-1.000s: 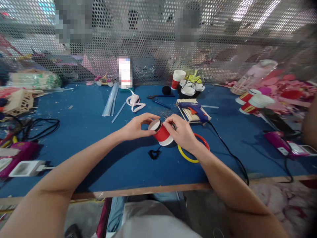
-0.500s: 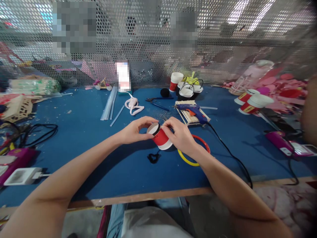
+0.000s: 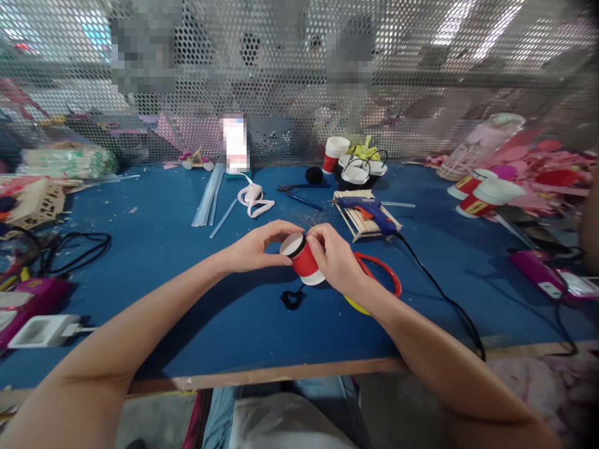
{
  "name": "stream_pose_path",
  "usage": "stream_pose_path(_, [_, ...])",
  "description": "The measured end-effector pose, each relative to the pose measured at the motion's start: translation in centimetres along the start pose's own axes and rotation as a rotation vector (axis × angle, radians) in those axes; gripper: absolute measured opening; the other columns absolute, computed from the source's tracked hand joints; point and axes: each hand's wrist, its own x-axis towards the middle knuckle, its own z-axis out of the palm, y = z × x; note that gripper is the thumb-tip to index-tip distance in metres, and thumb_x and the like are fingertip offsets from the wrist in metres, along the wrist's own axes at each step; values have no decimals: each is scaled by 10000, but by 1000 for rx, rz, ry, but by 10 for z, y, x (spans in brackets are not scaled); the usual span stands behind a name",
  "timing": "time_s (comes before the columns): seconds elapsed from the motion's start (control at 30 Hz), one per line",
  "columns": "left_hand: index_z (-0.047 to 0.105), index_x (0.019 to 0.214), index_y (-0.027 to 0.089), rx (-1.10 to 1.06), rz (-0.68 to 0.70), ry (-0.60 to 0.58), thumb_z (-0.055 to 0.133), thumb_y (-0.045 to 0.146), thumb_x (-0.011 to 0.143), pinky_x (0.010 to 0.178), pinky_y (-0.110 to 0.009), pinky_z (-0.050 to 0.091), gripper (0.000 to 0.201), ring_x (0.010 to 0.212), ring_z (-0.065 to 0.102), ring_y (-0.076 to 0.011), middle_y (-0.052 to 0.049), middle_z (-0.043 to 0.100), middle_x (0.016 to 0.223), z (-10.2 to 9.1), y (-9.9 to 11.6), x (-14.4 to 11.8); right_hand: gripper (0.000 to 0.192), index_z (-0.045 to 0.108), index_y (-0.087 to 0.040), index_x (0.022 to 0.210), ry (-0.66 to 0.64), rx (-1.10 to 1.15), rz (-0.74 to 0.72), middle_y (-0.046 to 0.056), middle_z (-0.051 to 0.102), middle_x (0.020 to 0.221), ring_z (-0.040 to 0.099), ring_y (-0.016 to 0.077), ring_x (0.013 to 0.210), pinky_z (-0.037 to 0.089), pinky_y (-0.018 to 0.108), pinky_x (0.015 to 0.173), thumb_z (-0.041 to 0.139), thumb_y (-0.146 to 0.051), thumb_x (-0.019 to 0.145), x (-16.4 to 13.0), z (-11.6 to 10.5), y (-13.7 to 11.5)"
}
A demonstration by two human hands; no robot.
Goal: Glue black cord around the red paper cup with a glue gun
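A red and white paper cup (image 3: 307, 260) is tilted on its side between my hands, its white round end towards the left. Around that end runs a black fuzzy strip (image 3: 299, 248). My left hand (image 3: 264, 245) grips the cup at this end, thumb below and fingers curled over the top. My right hand (image 3: 334, 252) is closed at the cup's right side, its fingertips by the upper end of the black strip. A loop of black fuzzy wire (image 3: 292, 300) sits just below the cup. Under my right wrist is a red and yellow ring (image 3: 390, 274), partly hidden.
A blue glue gun (image 3: 367, 212) rests on a small stick frame, its black cable trailing right. Behind the cup are pliers (image 3: 302, 194), a black pompom (image 3: 314, 175) and a white ribbon (image 3: 255, 199). More paper cups (image 3: 486, 198) lie right; clear glue sticks (image 3: 208, 196) lie left.
The camera view has shifted slightly. My right hand has moved a little down over the cup and now covers more of it and of the yellow part of the ring. Both hands keep their hold.
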Motion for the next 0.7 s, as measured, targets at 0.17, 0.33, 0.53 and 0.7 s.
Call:
stream_pose_path(0.17, [510,1221,239,64,-20,45,756,269,670,1003,-415,431,605,1165,508,-239,-103,508,1222,5,-3,-2,119,403,-221,815,40,-40,-5,49,534,808,530,167,742,436,320,690,376,-264,923,0,3,1])
stream_pose_path(0.33, [515,1211,209,202,-94,202,730,338,684,950,-397,465,584,1082,563,-223,-112,542,1208,17,1,-3,123,389,-224,806,53,-78,-29,49,527,800,526,168,743,436,317,680,372,-259,923,-1,4,-2])
stream_pose_path(0.53, [505,1214,144,333,-282,231,715,410,666,885,-402,481,643,1008,594,-237,-126,615,1143,27,13,-2,122,368,-230,799,44,-128,-62,56,528,825,537,167,751,442,302,650,377,-246,920,-3,5,-10])
stream_pose_path(0.7, [517,1181,151,322,-226,220,686,404,707,857,-379,482,563,964,596,-213,-119,617,1135,27,11,-3,129,357,-233,792,39,-156,-98,61,525,838,541,171,764,455,302,650,395,-229,915,-4,1,-15])
